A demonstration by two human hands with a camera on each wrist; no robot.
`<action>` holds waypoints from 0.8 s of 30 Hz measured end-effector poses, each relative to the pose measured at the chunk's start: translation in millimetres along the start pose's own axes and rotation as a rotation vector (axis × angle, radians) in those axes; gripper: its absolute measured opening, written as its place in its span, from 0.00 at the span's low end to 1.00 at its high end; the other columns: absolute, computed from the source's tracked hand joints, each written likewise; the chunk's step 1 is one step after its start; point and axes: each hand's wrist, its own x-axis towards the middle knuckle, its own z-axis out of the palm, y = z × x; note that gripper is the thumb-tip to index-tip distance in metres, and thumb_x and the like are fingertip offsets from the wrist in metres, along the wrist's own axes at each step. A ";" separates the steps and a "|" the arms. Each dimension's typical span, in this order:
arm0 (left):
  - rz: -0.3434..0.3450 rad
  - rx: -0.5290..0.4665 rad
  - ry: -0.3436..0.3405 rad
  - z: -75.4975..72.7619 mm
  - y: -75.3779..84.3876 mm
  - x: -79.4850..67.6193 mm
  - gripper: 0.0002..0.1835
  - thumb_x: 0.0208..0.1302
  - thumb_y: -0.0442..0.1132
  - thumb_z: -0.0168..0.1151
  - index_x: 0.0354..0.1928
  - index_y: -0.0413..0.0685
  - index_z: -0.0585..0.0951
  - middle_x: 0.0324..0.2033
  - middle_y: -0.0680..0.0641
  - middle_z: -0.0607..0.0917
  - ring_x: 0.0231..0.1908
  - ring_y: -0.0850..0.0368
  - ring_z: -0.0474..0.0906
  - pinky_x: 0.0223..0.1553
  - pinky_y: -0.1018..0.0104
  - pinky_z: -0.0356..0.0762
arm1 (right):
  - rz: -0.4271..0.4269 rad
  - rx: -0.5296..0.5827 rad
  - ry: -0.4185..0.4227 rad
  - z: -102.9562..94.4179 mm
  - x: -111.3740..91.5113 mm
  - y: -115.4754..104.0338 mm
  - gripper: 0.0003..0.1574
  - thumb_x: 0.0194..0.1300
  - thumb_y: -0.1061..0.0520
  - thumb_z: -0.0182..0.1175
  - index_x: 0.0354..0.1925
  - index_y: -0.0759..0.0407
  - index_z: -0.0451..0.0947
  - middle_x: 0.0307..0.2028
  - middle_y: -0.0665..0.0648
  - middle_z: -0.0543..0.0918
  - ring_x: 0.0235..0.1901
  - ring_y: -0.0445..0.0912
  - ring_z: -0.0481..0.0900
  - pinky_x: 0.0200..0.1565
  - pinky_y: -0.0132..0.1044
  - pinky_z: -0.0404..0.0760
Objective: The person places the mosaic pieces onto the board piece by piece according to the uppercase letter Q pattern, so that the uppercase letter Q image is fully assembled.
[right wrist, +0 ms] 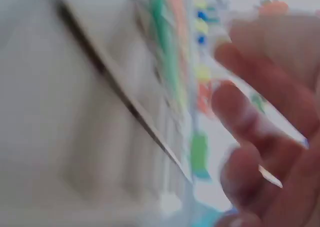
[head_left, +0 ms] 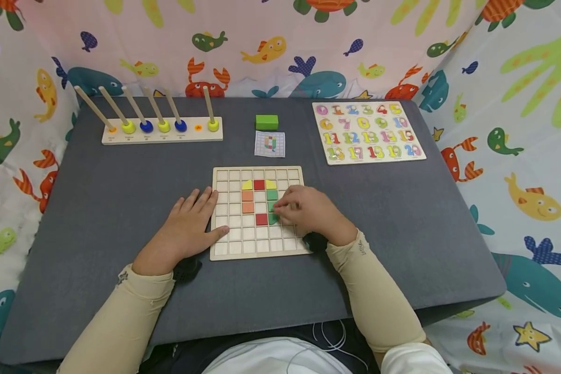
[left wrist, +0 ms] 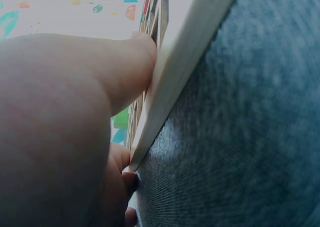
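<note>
A wooden grid board [head_left: 224, 249] lies on the table with coloured tiles set in some of its squares. Yellow corner pieces flank a red tile [head_left: 259, 185] at the top, orange tiles [head_left: 248, 201] run down the left, green tiles [head_left: 272, 195] down the right, and another red tile [head_left: 261, 219] sits below. My left hand [head_left: 185, 228] rests along the board's left edge, fingers extended, its thumb [left wrist: 135, 62] on the rim. Over the green column hovers my right hand [head_left: 310, 212], with loosely bent fingers [right wrist: 240, 107] and nothing visible between them.
Behind the board lie a small pattern card [head_left: 269, 144] and a green block [head_left: 266, 122]. A peg stand [head_left: 163, 136] with upright rods and rings is at the back left. A number puzzle board [head_left: 369, 132] lies at the back right. A patterned curtain [head_left: 271, 72] surrounds the table.
</note>
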 end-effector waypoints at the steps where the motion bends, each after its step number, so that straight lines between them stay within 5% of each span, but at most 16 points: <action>1: -0.002 -0.001 0.003 1.0 0.1 0.0 0.54 0.77 0.67 0.55 0.86 0.40 0.45 0.85 0.37 0.44 0.83 0.34 0.36 0.79 0.35 0.34 | 0.045 -0.002 0.049 -8.7 -2.7 2.6 0.11 0.76 0.50 0.68 0.48 0.52 0.94 0.40 0.48 0.85 0.33 0.43 0.78 0.36 0.42 0.78; 5: 0.001 -0.010 0.011 1.4 0.7 -0.2 0.54 0.77 0.67 0.55 0.86 0.40 0.46 0.85 0.37 0.45 0.83 0.34 0.36 0.79 0.34 0.35 | 0.292 0.026 0.135 -43.2 -17.2 24.9 0.14 0.73 0.55 0.66 0.52 0.58 0.90 0.43 0.56 0.84 0.37 0.52 0.78 0.40 0.49 0.78; 10: -0.001 0.001 -0.005 -0.9 1.7 -0.8 0.53 0.78 0.66 0.55 0.86 0.40 0.45 0.85 0.36 0.44 0.83 0.34 0.36 0.79 0.34 0.34 | 0.470 -0.016 -0.077 -58.7 -25.9 48.2 0.18 0.66 0.56 0.73 0.53 0.60 0.87 0.46 0.59 0.86 0.45 0.54 0.81 0.48 0.51 0.80; 19: -0.003 -0.010 0.012 -1.1 -0.9 -4.0 0.54 0.77 0.67 0.56 0.86 0.41 0.45 0.85 0.37 0.45 0.83 0.34 0.37 0.79 0.35 0.34 | 0.446 -0.039 -0.149 -52.9 -21.7 36.4 0.09 0.65 0.53 0.75 0.40 0.56 0.88 0.35 0.53 0.87 0.33 0.50 0.80 0.35 0.45 0.79; 24: -0.001 -0.019 0.021 -0.7 -2.6 -3.7 0.54 0.77 0.67 0.55 0.87 0.42 0.45 0.85 0.38 0.44 0.83 0.35 0.36 0.79 0.35 0.33 | 0.315 0.086 -0.045 -42.0 -14.9 16.2 0.07 0.69 0.55 0.75 0.41 0.55 0.88 0.33 0.53 0.85 0.32 0.49 0.79 0.36 0.43 0.78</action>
